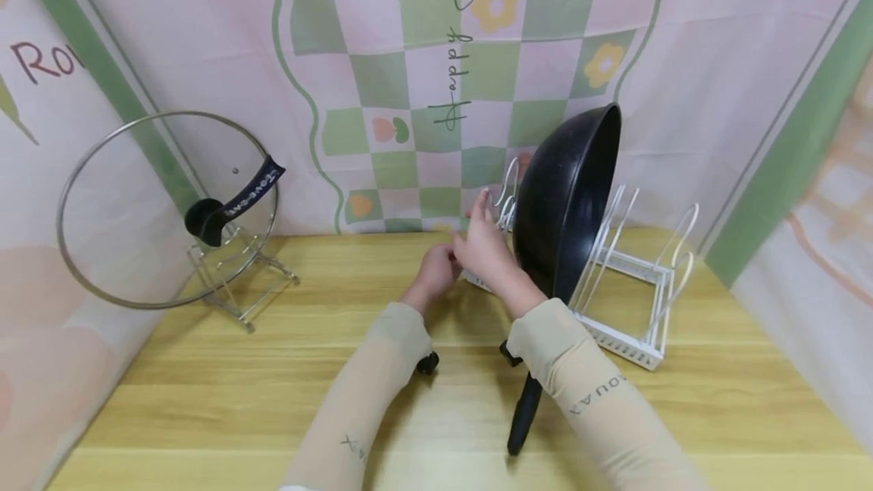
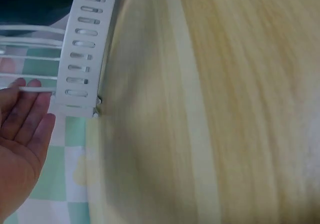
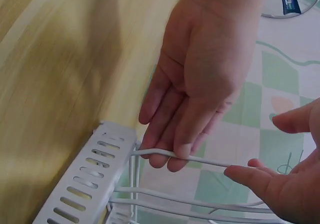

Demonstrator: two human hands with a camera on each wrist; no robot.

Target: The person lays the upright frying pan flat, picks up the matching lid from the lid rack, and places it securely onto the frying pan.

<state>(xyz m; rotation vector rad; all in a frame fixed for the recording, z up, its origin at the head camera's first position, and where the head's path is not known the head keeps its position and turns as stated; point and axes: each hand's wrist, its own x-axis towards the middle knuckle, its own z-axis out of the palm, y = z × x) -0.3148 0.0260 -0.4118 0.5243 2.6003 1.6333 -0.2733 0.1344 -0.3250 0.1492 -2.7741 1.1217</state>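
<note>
A white slotted dish rack (image 1: 630, 343) with upright wire dividers stands at the right, its left end partly hidden by my arms. Tilted on edge in it is a black wok (image 1: 555, 180), its handle (image 1: 524, 415) sticking out toward me. My left hand (image 1: 436, 271) pinches the wire divider (image 3: 210, 161) at the rack's left end between thumb and fingers. Right beside it is my right hand (image 1: 486, 245), thumb and fingers spread. In the right wrist view, that right hand's (image 3: 295, 174) fingertip is right at the same wire.
A large glass lid (image 1: 60, 233) with a black knob (image 1: 204, 222) leans on a wire stand (image 1: 239, 313) at the left. Behind the wooden table (image 1: 239, 400) hangs a checkered, flowered cloth (image 1: 436, 14). More white wire loops (image 1: 682, 248) rise at the rack's right end.
</note>
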